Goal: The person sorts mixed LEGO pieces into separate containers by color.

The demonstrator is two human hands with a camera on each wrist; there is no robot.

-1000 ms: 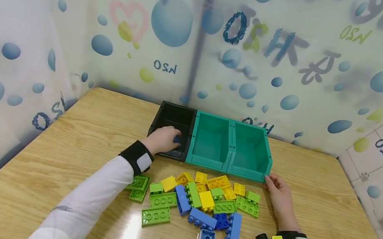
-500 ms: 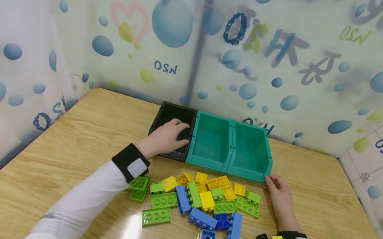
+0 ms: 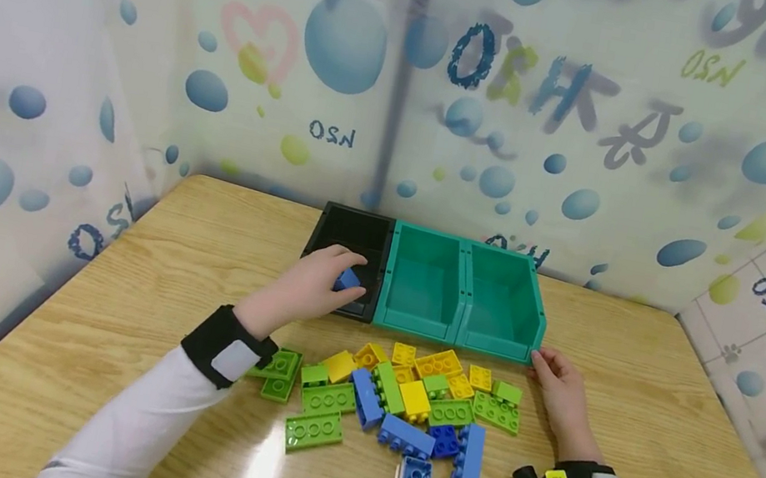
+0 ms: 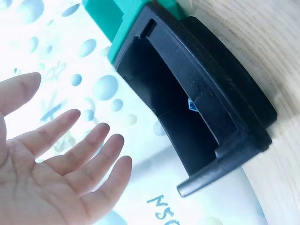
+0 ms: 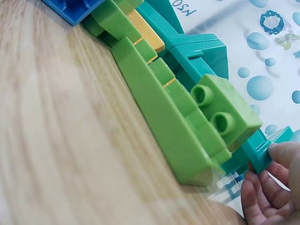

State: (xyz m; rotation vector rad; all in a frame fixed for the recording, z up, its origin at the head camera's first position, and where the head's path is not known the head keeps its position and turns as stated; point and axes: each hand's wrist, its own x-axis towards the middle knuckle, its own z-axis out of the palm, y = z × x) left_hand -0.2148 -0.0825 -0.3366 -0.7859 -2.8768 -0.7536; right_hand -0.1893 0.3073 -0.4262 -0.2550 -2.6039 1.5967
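Observation:
My left hand (image 3: 302, 286) hovers over the front of a black bin (image 3: 381, 272), fingers spread and holding nothing. Inside that bin lies a blue toy building brick (image 3: 347, 279), partly hidden by the hand; the left wrist view shows just a small blue bit of the brick (image 4: 192, 104) past the bin wall. At the right end of the row, my right hand (image 3: 560, 396) pinches the front corner of a teal bin (image 3: 497, 347) between thumb and fingers. The right wrist view shows the thumb on top of this corner (image 5: 262, 154).
Another teal bin (image 3: 414, 325) stands between the two. In front of the row lie loose bricks: several yellow ones, such as a yellow brick (image 3: 413, 401), several green, such as a green brick (image 3: 314, 431), and several blue, such as a blue brick (image 3: 406, 437). A patterned curtain (image 3: 264, 84) hangs behind.
My left hand has let go of the blue brick inside the black bin, spread its fingers and drawn back toward the lower left. The right hand stays on the bin corner.

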